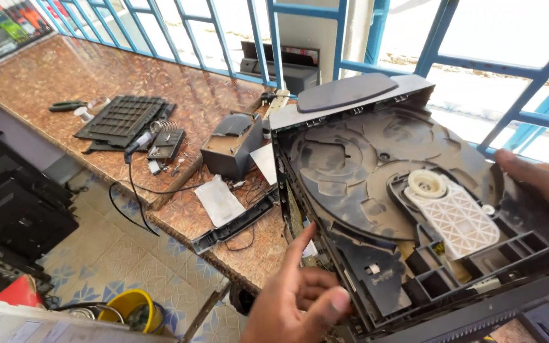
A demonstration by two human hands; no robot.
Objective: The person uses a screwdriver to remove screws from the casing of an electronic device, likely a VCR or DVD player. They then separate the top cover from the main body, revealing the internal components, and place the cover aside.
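Here my left hand [300,298] pinches the near edge of the dusty black plastic disc-player chassis [376,190] at six o'clock, thumb on top, forefinger raised. My right hand [541,181] grips its far side at three o'clock, fingers pressed together. A white latticed plastic clamp [452,213] sits inside it. A grey ribbed panel [122,117] lies at ten o'clock on the brown speckled stone counter [46,73].

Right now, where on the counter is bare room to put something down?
The counter is bare along its far-left stretch, between the window frame and the black grille panel. It is crowded from the soldering iron to the opened disc player, which both hands hold.
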